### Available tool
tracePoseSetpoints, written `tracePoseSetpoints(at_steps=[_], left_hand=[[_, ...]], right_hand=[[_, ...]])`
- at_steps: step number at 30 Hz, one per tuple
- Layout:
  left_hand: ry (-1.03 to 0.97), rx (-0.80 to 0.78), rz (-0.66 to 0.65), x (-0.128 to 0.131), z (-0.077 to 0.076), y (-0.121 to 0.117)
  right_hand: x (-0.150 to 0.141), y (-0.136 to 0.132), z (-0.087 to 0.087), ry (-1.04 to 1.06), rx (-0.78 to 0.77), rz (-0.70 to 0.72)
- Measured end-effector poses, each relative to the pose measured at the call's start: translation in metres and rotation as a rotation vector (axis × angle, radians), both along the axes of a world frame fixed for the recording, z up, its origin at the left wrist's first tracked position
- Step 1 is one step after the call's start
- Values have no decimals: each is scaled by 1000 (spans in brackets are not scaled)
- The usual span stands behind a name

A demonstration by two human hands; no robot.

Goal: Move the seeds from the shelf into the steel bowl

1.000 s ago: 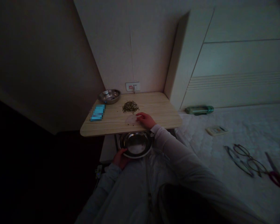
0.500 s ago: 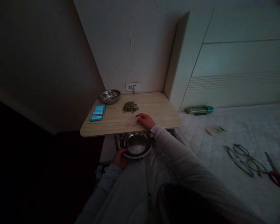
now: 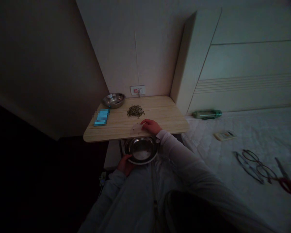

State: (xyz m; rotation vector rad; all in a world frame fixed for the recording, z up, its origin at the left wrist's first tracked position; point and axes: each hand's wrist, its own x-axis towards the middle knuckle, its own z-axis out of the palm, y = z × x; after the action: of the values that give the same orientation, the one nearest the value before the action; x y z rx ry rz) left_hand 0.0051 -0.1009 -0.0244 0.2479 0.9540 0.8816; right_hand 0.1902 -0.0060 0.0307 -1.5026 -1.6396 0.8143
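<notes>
My left hand (image 3: 125, 164) grips the near rim of a steel bowl (image 3: 141, 149) held just below the front edge of a small wooden table (image 3: 111, 129). My right hand (image 3: 150, 126) rests on the tabletop with its fingers curled on a small pale translucent piece (image 3: 135, 128), which lies close to the front edge above the bowl. A few dark grains lie beside the piece. A heap of small dark seeds (image 3: 135, 111) sits farther back on the table. Something pale shows in the bowl's bottom.
A second steel bowl (image 3: 113, 100) stands at the table's back left, a blue packet (image 3: 101, 117) near its left edge. A wall socket (image 3: 137, 89) is behind. On the bed to the right lie a green case (image 3: 207, 114), a small device (image 3: 224, 135), glasses (image 3: 253, 165) and scissors (image 3: 288, 183).
My right hand has slid the pale piece a little nearer to the table's front edge. The left hand and its bowl have stayed in place.
</notes>
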Motion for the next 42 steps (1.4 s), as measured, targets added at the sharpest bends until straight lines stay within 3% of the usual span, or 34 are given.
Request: tracePoseSetpoints(at_steps=[9,15,23,31,42], left_hand=[[-33,16,-14,0,-4,1],[4,-8,55,0,-2,1],[5,13,50,3,2,-1],[167,180,163,-1,-4,-6],[173,61,152,1,1,-4]], right_hand=[[1,-1,-3,36,-40,82],[3,6,-6,165,39,-39],[1,7,-8,54,69,-41],[1,0,1,-4,19,-37],[2,0,-1,67,-10,82]])
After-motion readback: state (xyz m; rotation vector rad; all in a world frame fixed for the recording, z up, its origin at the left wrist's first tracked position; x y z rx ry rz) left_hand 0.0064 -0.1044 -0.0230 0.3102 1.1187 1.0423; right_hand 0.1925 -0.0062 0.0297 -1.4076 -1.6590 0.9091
